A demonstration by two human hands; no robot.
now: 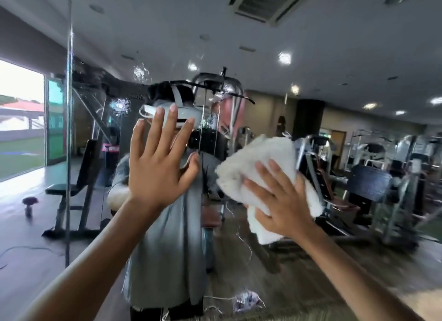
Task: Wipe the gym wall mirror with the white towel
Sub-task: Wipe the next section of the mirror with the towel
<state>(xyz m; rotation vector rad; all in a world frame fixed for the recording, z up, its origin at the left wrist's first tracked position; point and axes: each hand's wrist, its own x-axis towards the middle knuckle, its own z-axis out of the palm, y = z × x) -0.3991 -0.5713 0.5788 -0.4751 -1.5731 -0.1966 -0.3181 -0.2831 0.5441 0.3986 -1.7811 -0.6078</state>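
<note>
Against the gym wall mirror (334, 57), the right hand (282, 201) presses the folded white towel (260, 158) with fingers spread flat, while the left hand (155, 163) is wide open, palm toward the glass. Wiping looks under way; the next stroke should sweep up-left to the spray droplets (119, 105).

The right hand (279, 201) covered part of the white towel (258, 158); the reflected machines (382, 177) were blurred; the lower edge cut both forearms (83, 273).
</note>
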